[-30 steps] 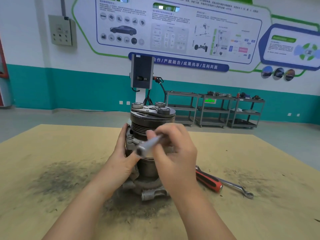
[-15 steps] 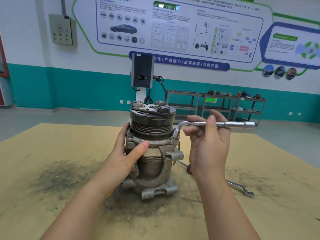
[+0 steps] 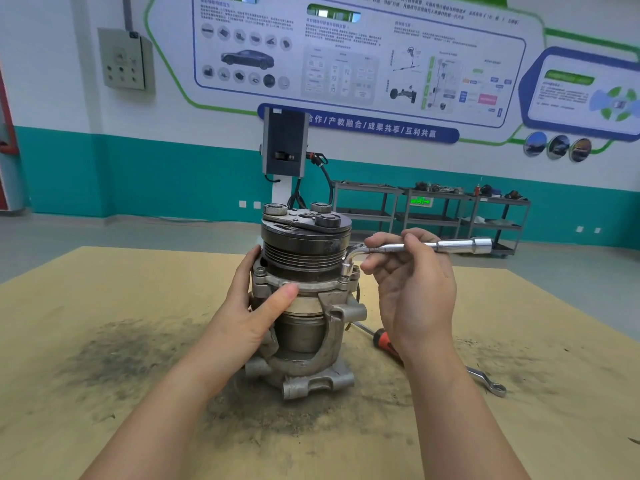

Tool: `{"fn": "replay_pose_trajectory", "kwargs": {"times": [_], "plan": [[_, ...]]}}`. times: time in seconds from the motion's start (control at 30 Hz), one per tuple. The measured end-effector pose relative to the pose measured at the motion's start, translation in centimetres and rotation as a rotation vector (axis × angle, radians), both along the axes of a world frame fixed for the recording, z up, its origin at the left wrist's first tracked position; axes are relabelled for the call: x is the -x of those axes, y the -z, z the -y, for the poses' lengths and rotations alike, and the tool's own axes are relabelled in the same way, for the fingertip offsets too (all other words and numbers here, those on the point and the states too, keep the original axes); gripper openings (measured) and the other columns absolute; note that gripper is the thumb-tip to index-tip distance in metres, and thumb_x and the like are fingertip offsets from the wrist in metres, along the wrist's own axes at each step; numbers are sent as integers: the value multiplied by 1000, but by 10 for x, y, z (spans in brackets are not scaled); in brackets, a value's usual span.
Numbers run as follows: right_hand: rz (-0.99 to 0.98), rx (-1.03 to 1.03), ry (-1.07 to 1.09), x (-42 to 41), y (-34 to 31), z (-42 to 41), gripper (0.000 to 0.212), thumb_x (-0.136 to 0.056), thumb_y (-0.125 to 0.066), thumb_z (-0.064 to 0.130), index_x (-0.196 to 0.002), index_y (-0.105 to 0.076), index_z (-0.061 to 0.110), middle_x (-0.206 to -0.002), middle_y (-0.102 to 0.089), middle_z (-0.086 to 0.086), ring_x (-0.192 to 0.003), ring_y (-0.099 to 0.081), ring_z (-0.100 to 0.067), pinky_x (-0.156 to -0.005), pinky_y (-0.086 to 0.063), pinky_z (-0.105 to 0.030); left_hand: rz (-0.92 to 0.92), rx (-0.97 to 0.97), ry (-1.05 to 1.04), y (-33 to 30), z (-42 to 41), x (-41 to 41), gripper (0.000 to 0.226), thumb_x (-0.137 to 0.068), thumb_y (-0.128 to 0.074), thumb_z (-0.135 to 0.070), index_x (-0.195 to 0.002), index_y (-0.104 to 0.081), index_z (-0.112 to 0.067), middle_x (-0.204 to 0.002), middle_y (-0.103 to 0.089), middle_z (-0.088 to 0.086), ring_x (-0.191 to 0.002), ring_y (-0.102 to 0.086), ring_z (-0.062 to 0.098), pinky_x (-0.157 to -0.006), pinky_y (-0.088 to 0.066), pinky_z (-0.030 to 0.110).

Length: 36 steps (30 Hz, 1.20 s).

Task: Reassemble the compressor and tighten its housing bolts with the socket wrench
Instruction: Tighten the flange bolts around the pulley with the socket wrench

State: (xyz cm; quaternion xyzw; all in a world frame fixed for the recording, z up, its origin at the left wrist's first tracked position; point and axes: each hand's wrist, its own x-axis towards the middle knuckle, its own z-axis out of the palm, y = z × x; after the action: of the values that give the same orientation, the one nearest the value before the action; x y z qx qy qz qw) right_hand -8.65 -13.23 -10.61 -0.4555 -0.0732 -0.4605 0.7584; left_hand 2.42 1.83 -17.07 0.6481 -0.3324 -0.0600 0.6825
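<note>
Gripping from the left, the left hand [image 3: 247, 315] wraps the compressor [image 3: 304, 299], thumb pressed on its flange, fingers curled behind; it stands upright mid-table [image 3: 104, 358] on a dark grimy patch. At its right shoulder, the L-shaped socket wrench [image 3: 420, 247] sits on a housing bolt [image 3: 344, 277], its handle pinched by the right hand [image 3: 414, 289]. Behind that wrist lie a red-handled screwdriver [image 3: 384, 342] and a ring spanner [image 3: 486, 382], partly hidden
</note>
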Motion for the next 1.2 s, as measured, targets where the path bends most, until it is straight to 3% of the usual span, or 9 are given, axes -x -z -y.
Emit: {"fn": "replay_pose_trajectory", "kwargs": {"times": [0.13, 0.27, 0.47, 0.67, 0.8, 0.9, 1.0, 1.2], "plan": [[-36, -107, -100, -2, -3, 6, 20, -100, -32, 4, -85, -44, 10, -65, -67, -11, -45, -55, -19, -49, -49, -25, 5, -1, -5, 0, -1, 0, 106, -42, -64, -93, -136, -23, -68, -119, -52, -46, -114, -51, -15, -90, -39, 17], [-62, -212, -157, -5, -1, 11, 18, -100, -35, 5, -86, -46, 9, -63, -66, -12, -43, -52, -18, -46, -48, -24, -4, 7, 8, -1, -1, 2, 98, -50, -65, -85, -137, -24, -67, -130, -51, -37, -121, -51, -8, -98, -39, 22], [-63, -172, -124, -9, 0, 12, 17, -99, -35, 5, -86, -44, 10, -63, -66, -10, -42, -52, -17, -46, -47, -23, -14, 19, 14, -1, 0, 2, 93, -53, -66, -80, -135, -25, -66, -129, -52, -35, -123, -52, -4, -95, -40, 20], [-151, -322, -214, -12, -2, 18, 18, -96, -39, 5, -81, -48, 7, -61, -63, -9, -41, -48, -16, -46, -45, -23, -21, 18, -1, -2, 0, 2, 76, -52, -68, -77, -118, -30, -77, -123, -53, -39, -118, -54, -7, -96, -42, 20], [-146, -227, -178, -14, -8, 16, 15, -99, -41, 6, -87, -47, 9, -61, -64, -9, -42, -51, -15, -46, -48, -22, -18, 12, 1, -2, 0, 2, 75, -52, -68, -79, -117, -30, -78, -127, -54, -37, -117, -54, -10, -93, -42, 18], [-110, -50, -24, -12, -8, 8, 16, -102, -42, 8, -87, -47, 12, -63, -67, -9, -42, -55, -15, -49, -51, -24, -21, 21, -3, -1, 0, 1, 78, -52, -68, -79, -120, -31, -76, -127, -54, -37, -119, -54, -8, -89, -41, 15], [-68, 26, 109, -11, -3, 2, 20, -101, -39, 5, -84, -48, 12, -64, -66, -7, -42, -55, -16, -49, -50, -24, -15, 24, -12, 0, 1, 1, 86, -51, -68, -80, -129, -30, -71, -131, -51, -36, -124, -51, -3, -94, -41, 20], [-34, -301, -90, -9, 6, 2, 18, -98, -37, 5, -87, -51, 8, -61, -65, -7, -41, -52, -16, -45, -47, -23, -5, 22, -15, -1, 1, 2, 94, -53, -67, -81, -137, -27, -65, -123, -52, -41, -122, -52, -4, -89, -41, 17]]}}
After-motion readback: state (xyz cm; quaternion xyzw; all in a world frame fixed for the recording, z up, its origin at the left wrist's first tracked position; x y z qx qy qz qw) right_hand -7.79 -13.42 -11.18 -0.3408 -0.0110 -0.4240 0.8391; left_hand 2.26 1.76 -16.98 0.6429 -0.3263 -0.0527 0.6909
